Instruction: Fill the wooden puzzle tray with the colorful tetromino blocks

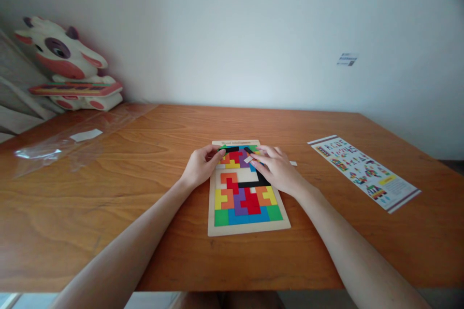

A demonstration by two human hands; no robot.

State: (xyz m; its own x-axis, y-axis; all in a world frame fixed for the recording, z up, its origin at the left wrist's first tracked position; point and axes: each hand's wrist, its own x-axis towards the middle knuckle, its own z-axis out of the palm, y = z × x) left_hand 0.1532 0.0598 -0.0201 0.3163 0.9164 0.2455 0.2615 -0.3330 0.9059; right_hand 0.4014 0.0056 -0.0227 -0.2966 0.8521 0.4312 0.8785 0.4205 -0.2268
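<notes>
A wooden tray puzzle (213,231) lies on the table in front of me, partly filled with bright block-shaped pieces. My left hand (203,165) pinches at its upper left corner, where a green piece (223,146) and a black piece (232,149) meet the fingertips. Over the upper right side is my right hand (277,168), its fingers closed around a small white piece (248,160). Just beyond those fingertips shows another black piece (248,150). A black angled piece (250,184) borders a bare pale patch mid-tray. Part of the right side is hidden by my right hand.
A printed pattern sheet (366,171) lies on the table (163,251) to the right. A white strip (294,163) sticks out beyond my right hand. Clear plastic wrapping (54,153) spreads at the left, near a cow-shaped toy keyboard (78,89). The wall stands behind.
</notes>
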